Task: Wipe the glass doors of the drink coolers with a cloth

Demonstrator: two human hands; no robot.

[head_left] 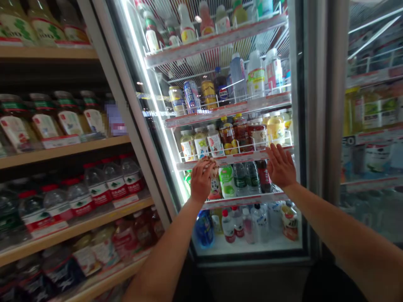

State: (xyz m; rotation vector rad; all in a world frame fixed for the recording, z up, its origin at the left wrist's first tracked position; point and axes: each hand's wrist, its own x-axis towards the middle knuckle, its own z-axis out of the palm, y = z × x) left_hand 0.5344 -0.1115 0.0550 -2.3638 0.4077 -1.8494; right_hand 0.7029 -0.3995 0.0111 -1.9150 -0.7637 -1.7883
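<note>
My left hand (pixel 201 180) is raised in front of a lit drinks cooler, its fingers closed over a crumpled brown-and-white cloth (pixel 213 166). The cloth is in front of a shelf edge (pixel 234 158) lined with red-and-white labels. To the right, my right hand (pixel 281 166) is spread flat toward the cooler, near its right side. Light streaks and reflections show across the cooler's glass front (pixel 151 98). Whether the right palm touches the glass, I cannot tell. Bottles and cans stand on the shelves behind both hands.
Wooden shelves (pixel 75 147) with rows of bottles, among them red-capped water bottles (pixel 74 197), run along the left. A metal door frame (pixel 333 126) borders the cooler on the right, with another glass-fronted drinks section beyond. Bottles (pixel 228 226) stand on the cooler floor.
</note>
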